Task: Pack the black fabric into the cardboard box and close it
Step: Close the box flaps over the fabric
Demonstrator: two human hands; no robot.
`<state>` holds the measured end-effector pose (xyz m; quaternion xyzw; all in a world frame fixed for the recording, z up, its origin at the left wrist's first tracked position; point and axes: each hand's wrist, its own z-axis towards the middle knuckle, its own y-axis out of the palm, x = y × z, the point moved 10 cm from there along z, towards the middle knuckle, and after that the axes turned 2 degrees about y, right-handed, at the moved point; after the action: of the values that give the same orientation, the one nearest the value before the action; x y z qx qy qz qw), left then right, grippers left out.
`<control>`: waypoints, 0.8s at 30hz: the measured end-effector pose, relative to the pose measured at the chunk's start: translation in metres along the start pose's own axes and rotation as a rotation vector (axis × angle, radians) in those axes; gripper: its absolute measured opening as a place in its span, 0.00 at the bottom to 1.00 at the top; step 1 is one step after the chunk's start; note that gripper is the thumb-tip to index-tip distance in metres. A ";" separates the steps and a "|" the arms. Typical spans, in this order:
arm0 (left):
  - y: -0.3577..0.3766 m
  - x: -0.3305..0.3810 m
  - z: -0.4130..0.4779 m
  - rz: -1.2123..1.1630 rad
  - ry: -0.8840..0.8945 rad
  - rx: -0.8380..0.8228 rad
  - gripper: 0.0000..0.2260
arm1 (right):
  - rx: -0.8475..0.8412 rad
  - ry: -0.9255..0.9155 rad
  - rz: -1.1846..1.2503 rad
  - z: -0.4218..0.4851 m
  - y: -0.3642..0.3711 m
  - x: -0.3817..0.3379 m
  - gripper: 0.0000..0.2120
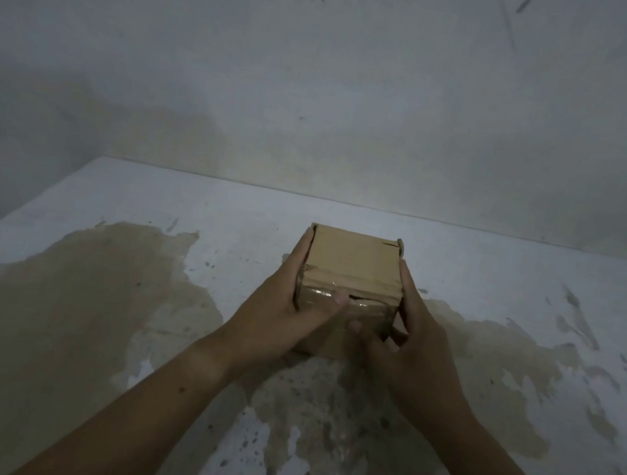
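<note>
A small brown cardboard box (pixel 351 263) sits on the white table (pixel 505 279), its lid folded down over the top. My left hand (pixel 282 311) grips the box's left side, fingers along the wall and thumb pressed on the taped front face. My right hand (pixel 407 337) holds the right side, fingers along the wall, thumb curled against the front lower edge. The black fabric is not visible anywhere.
Large brown stains (pixel 82 301) spread over the worn tabletop on the left, right and near side of the box. A grey wall (pixel 329 93) stands right behind the table's far edge. The table's left edge runs diagonally at the left.
</note>
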<state>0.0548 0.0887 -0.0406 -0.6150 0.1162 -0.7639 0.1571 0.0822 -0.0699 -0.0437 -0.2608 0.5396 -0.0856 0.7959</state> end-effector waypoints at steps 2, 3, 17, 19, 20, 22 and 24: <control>-0.001 0.002 0.001 0.036 0.033 -0.059 0.43 | -0.004 -0.009 -0.012 -0.001 0.000 -0.001 0.49; -0.002 0.001 0.001 0.065 0.049 -0.097 0.45 | -0.004 -0.014 -0.010 -0.001 -0.001 -0.001 0.50; -0.013 -0.005 -0.004 0.089 0.115 0.084 0.28 | 0.056 0.007 0.020 0.016 -0.003 0.007 0.48; -0.014 -0.005 0.003 0.083 0.109 0.101 0.27 | 0.062 -0.018 0.006 0.024 -0.002 0.004 0.47; -0.015 -0.005 0.006 0.083 0.103 0.104 0.27 | 0.062 -0.030 0.007 0.028 -0.003 0.004 0.46; -0.014 -0.006 0.012 0.092 0.081 0.098 0.27 | 0.063 -0.039 0.001 0.034 -0.005 0.005 0.46; -0.012 -0.009 0.013 0.093 0.052 0.082 0.28 | 0.040 -0.029 0.006 0.036 -0.004 0.005 0.46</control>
<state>0.0679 0.1033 -0.0417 -0.5820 0.1173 -0.7756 0.2143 0.1173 -0.0640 -0.0358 -0.2446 0.5268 -0.0901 0.8091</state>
